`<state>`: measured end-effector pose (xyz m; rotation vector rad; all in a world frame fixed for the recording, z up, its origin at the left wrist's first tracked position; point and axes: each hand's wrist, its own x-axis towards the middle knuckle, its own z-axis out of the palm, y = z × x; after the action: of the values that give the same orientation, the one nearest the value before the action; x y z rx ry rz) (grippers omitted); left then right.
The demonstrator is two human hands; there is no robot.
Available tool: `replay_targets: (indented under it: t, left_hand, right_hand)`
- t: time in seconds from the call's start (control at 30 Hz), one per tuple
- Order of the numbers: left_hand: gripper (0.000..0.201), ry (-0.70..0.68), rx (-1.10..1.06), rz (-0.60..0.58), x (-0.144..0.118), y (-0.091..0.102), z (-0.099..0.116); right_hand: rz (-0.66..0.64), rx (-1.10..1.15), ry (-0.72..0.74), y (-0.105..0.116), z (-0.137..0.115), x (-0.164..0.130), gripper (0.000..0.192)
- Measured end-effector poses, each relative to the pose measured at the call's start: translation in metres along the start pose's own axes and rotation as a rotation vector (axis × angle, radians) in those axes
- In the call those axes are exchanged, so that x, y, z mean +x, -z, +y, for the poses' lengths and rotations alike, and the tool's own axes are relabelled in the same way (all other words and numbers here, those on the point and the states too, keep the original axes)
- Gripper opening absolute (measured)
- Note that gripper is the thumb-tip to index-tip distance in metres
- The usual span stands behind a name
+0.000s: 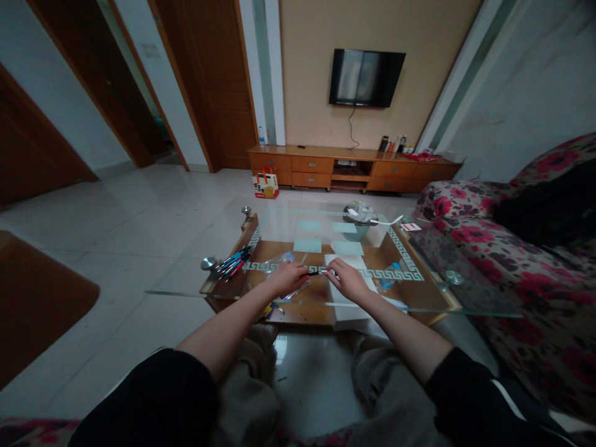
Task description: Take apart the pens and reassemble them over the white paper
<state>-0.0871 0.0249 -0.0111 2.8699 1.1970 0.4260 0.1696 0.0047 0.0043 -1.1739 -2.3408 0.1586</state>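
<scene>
Red-floral sofa (465, 205), blue and red pens (233, 262), white Greek-key-bordered glass table (410, 273).

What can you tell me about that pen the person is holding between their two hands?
The pen is slim and dark with a hint of red, and looks like plastic. It lies roughly level, just above the glass table, near its front edge. The left hand grips one end and the right hand pinches the other, so only a short middle stretch shows. Whether it has a cap is too small to tell.
</scene>
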Motion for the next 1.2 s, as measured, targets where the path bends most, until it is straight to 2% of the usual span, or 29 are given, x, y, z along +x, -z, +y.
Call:
replay_targets:
  t: [0.27, 0.37, 0.47, 0.87, 1.2]
  left_hand:
    - [0.022, 0.012, 0.031, 0.014, -0.002, 0.004, 0.002]
    - [0.022, 0.028, 0.053, 0.027, -0.001, 0.007, 0.004]
    - [0.021, 0.035, 0.066, 0.038, 0.000, 0.008, 0.005]
    - [0.023, 0.052, 0.093, 0.026, -0.001, 0.007, 0.003]
    - [0.022, 0.050, 0.074, 0.026, -0.001, 0.007, 0.001]
  right_hand:
    - [0.090, 0.098, -0.045, -0.009, 0.007, 0.002, 0.025]
    - [0.165, 0.154, -0.069, -0.012, 0.014, 0.005, 0.022]
    - [0.184, 0.161, -0.090, -0.014, 0.022, 0.005, 0.019]
    - [0.001, 0.101, -0.058, -0.026, 0.038, 0.001, 0.019]
    - [-0.148, 0.032, -0.085, -0.020, 0.029, -0.001, 0.022]
